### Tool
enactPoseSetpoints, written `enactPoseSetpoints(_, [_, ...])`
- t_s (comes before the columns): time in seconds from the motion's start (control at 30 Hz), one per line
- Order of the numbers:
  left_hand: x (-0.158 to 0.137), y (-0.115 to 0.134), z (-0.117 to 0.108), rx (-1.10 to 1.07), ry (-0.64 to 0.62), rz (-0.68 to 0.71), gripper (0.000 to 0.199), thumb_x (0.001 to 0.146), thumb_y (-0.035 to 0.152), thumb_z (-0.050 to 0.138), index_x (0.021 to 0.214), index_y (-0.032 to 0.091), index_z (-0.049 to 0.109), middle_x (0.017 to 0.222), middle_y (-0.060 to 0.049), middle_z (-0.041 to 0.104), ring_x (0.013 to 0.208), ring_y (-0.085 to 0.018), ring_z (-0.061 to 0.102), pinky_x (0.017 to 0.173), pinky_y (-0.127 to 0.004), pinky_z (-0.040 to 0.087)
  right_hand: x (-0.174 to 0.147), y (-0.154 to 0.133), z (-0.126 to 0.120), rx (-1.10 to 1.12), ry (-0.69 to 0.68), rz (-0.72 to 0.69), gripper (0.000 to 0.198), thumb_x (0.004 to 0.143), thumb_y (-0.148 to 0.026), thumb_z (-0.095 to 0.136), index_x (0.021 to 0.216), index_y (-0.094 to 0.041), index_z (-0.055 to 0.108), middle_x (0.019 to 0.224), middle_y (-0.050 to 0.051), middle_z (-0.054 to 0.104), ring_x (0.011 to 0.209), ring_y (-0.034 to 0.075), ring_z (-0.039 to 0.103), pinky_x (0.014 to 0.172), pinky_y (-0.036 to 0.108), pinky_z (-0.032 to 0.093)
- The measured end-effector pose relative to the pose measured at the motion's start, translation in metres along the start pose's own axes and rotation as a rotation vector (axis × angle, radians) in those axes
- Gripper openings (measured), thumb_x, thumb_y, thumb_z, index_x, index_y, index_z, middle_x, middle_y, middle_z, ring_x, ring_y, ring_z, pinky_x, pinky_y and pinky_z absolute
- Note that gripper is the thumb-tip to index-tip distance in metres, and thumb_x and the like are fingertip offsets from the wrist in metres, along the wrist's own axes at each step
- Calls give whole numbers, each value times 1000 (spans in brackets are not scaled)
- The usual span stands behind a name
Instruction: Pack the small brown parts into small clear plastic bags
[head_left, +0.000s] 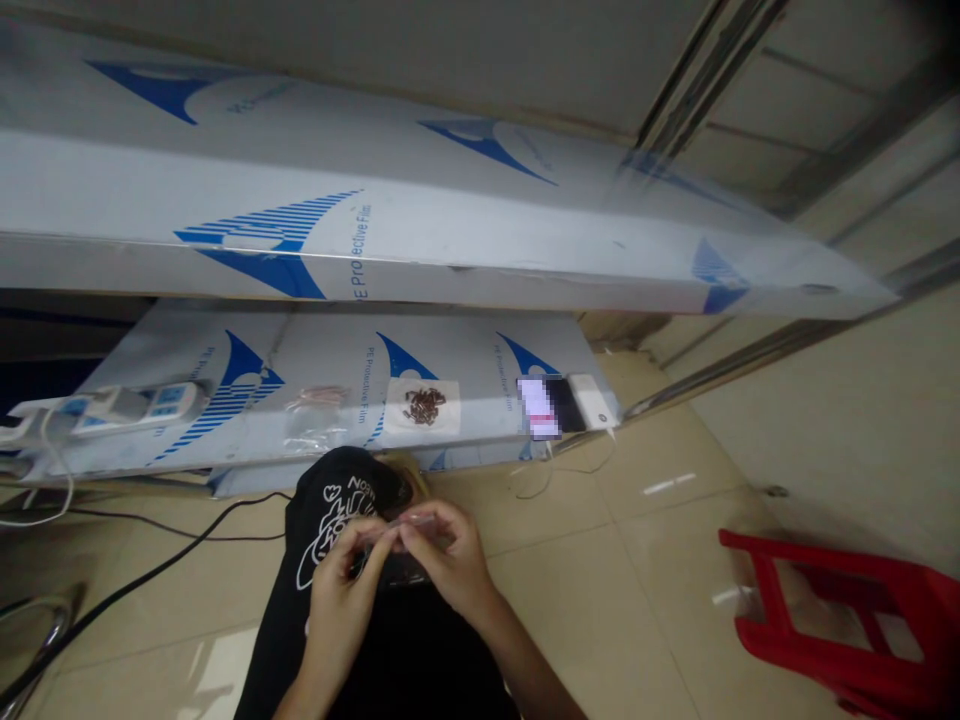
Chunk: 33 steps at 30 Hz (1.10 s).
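Observation:
Over my lap, my left hand (349, 560) and my right hand (446, 550) come together with fingertips pinched. Between them is a small clear plastic bag (409, 570), its upper edge caught by both thumbs and forefingers. What the bag contains is too dark and small to make out. On the low shelf in front lies a white sheet (452, 415) bearing a pile of small dark brown pieces (425, 406). Left of it rests another clear plastic bag (315, 435), with thin pinkish strips (319, 398) at its top.
A phone (538, 408) and a white power bank-like block (591, 403) with a cable lie at the shelf's right. A white power strip (112, 408) is at its left. An upper ledge (487, 230) overhangs behind. A red stool (847, 620) stands right; a black cable (172, 560) runs left.

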<state>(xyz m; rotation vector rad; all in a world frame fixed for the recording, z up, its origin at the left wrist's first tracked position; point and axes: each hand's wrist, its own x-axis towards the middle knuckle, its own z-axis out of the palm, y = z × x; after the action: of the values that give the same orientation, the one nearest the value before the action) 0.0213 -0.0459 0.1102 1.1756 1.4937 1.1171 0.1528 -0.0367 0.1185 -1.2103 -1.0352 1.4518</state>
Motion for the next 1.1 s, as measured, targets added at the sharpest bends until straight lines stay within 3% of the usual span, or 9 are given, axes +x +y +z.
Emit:
enactPoseSetpoints(0.33, [-3,15,3,185,2,207,19,76,32,55,76,17,66,78,-3,66,75,-17,60,74,-27,47,-4,-7,-9,62,218,23,20,68,-35,67,64,-16,64,62,1,66,57,13,60,56,22,48])
enactPoseSetpoints(0.63, [-8,26,-7,190,81,324,15,76,28,57,72,17,66,75,-3,65,75,-16,59,72,-26,46,-16,-26,-11,79,34,31,20,76,-35,60,81,-18,68,74,3,68,67,14,61,64,24,48])
enactPoseSetpoints(0.8, [-5,26,-8,176,108,290,16,75,30,58,74,17,66,75,-3,64,71,-15,59,68,-25,47,-15,-32,-6,155,83,91,20,73,-36,61,76,-17,67,67,1,65,63,13,59,62,23,46])
enactPoseSetpoints(1.1, [0,34,-2,123,19,306,13,73,27,60,78,16,66,79,-4,66,76,-15,61,74,-27,48,-6,-46,-4,62,172,-81,22,74,-32,59,59,-17,58,56,-2,57,58,10,53,57,21,43])
